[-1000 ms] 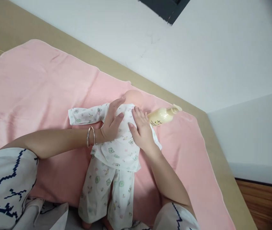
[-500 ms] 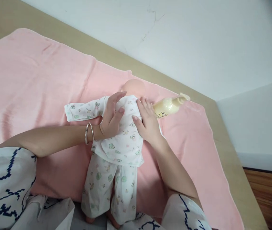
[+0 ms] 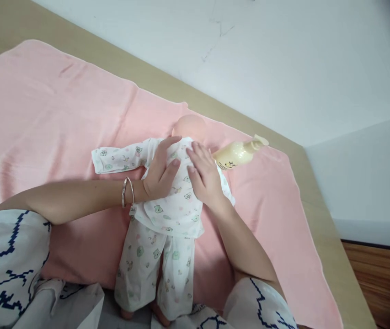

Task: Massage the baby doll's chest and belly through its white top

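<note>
The doll (image 3: 172, 198) is lying stretched out on a pink blanket (image 3: 54, 105), its feet (image 3: 160, 315) pointing toward the person and its head (image 3: 189, 126) lying farther off.

Nearest, the person's white sleeves (image 3: 9, 256), patterned with jagged dark-blue lines, are coming in from the bottom on both sides. The doll's feet are poking out of loose white trousers (image 3: 176, 278), which are showing small green and pinkish prints, as is the long-sleeved top (image 3: 169, 224) above them.

The left hand (image 3: 160, 173), a silvery bangle (image 3: 124, 194) circling its wrist, is lying against one side of the doll's upper body; its fingers are extending toward the head, its thumb is standing apart from them, and it is gripping nothing. The right hand (image 3: 206, 176) is resting nearly flat on the other side, fingers straight, thumb spreading away, likewise taking hold of nothing. One arm of the top is stretching out sideways past the left hand.

Just beside the right hand, a pale yellow pump bottle (image 3: 236, 154) is lying on its side, its pump pointing away from the doll; whether fingers and bottle are touching is hard to tell.

Farther off, a tan surface (image 3: 270, 130) is bordering the blanket, and a white wall (image 3: 284, 59) bearing thin, crack-like lines (image 3: 220, 31) is rising behind it.
</note>
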